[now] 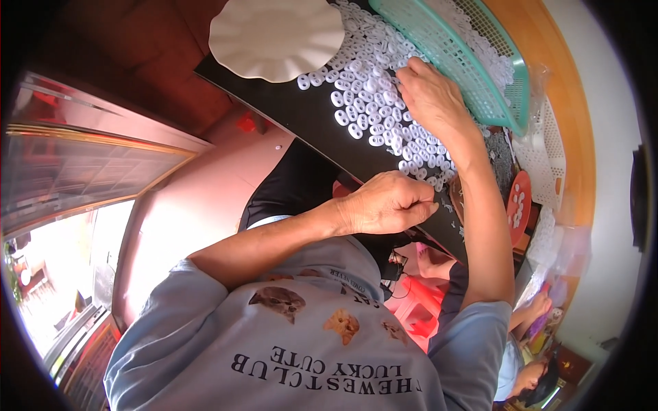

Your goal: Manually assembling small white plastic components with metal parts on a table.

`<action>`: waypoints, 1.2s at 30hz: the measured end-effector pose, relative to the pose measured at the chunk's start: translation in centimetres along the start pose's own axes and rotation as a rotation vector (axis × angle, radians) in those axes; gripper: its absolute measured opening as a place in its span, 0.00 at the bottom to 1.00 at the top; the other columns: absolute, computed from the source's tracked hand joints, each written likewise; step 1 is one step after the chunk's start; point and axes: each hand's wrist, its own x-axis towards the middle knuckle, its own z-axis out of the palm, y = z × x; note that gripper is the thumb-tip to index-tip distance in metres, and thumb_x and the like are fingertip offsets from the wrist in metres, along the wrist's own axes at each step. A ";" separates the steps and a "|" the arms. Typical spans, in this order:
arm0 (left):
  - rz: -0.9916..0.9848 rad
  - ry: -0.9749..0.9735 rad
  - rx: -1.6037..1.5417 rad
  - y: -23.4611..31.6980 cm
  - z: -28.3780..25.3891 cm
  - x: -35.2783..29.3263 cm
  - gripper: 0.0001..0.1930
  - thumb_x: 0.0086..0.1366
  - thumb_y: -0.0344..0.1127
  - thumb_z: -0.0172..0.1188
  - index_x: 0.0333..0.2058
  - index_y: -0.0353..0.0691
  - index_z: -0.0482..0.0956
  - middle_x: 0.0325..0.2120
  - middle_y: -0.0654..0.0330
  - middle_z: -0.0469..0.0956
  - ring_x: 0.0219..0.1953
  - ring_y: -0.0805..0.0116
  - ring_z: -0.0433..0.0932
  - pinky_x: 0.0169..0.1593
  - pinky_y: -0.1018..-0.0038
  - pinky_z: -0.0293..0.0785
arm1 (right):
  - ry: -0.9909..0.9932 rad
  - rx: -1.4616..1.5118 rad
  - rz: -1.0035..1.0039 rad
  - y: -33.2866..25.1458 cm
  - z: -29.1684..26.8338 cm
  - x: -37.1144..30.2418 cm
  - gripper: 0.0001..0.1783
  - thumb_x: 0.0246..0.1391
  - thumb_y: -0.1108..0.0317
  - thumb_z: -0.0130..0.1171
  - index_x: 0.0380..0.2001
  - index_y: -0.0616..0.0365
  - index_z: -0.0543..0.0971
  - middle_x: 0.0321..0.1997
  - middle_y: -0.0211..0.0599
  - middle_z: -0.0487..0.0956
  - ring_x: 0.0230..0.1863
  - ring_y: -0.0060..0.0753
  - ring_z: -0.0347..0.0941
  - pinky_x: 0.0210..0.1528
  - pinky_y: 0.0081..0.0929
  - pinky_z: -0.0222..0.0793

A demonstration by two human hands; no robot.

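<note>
Many small white oval plastic pieces with two holes (pixel 373 109) lie spread in a loose layer on a dark table (pixel 288 113). Over the pile, beside the green basket, my right hand (pixel 432 96) is bent downward with its fingers curled among the pieces. What its fingertips grip is hidden. Closer to my body, at the table's near edge, my left hand (pixel 391 202) is closed, its thumb pressed against the bent fingers. Anything inside it cannot be made out. A few pieces lie just beyond its knuckles.
A white scalloped dish (pixel 275 38) stands at the table's far left corner. A green perforated basket (pixel 480 75) holds more white pieces. To the right are a red plate (pixel 519 205) with white bits and a white perforated tray (pixel 548 154). A red stool (pixel 415 308) and another person (pixel 524 373) are at lower right.
</note>
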 end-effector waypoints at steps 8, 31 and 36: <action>0.005 0.030 0.004 0.1 0.1 -0.2 0.13 0.66 0.32 0.56 0.24 0.34 0.67 0.17 0.51 0.66 0.21 0.51 0.66 0.27 0.63 0.64 | 0.131 0.082 0.029 0.1 -0.3 -0.4 0.06 0.56 0.71 0.54 0.35 0.61 0.75 0.37 0.41 0.75 0.35 0.49 0.75 0.37 0.41 0.71; 0.214 -0.019 0.479 4.5 0.9 -1.9 0.12 0.57 0.23 0.64 0.40 0.33 0.74 0.33 0.53 0.76 0.29 0.58 0.78 0.31 0.68 0.75 | -0.007 1.669 0.592 -8.2 -5.7 -19.7 0.15 0.64 0.63 0.55 0.29 0.64 0.76 0.23 0.24 0.71 0.26 0.11 0.62 0.26 0.16 0.58; 0.054 0.041 0.275 5.0 1.9 -2.0 0.03 0.65 0.26 0.60 0.33 0.32 0.77 0.23 0.58 0.75 0.24 0.69 0.74 0.27 0.75 0.70 | 0.143 1.574 0.501 -9.3 -4.8 -20.5 0.18 0.67 0.60 0.52 0.28 0.64 0.75 0.20 0.30 0.72 0.24 0.17 0.64 0.26 0.22 0.62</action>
